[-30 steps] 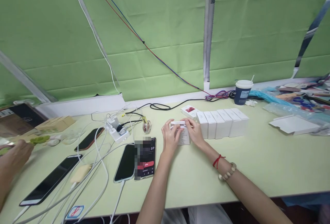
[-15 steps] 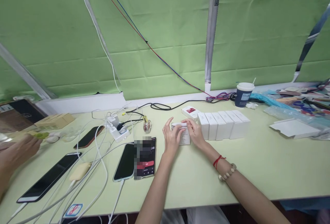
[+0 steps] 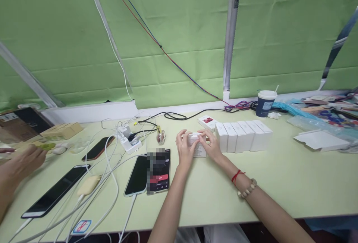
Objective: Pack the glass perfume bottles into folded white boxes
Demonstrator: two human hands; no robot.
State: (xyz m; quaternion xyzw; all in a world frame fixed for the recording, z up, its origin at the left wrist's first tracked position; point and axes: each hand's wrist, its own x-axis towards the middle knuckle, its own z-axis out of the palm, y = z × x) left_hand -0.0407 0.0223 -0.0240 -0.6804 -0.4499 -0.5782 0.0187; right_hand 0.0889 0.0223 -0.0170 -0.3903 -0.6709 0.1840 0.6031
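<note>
A small white carton (image 3: 199, 151) with fine printed text stands on the table between my hands. My left hand (image 3: 184, 149) wraps its left side, thumb and fingers bent at the upper edge. From the right, my right hand (image 3: 210, 145) grips the same carton, its fingertips pinching near the top and meeting the left thumb. The fingers partly cover the carton's top. Just right of my right hand is a row of several white boxes (image 3: 242, 138), upright and side by side. Behind them lies a white box with a red picture (image 3: 207, 121).
Two phones (image 3: 136, 176) lie side by side left of my arms. White cables run from a power strip (image 3: 129, 142) near a small glass bottle (image 3: 160, 137). Another person's hand (image 3: 29, 161) is at far left. A lidded cup (image 3: 265, 103) stands behind; an opened white carton (image 3: 320, 140) lies right.
The fingers of both my hands have shifted at the carton's top, and its printed face now shows more between them. The other person's hand at left has moved slightly.
</note>
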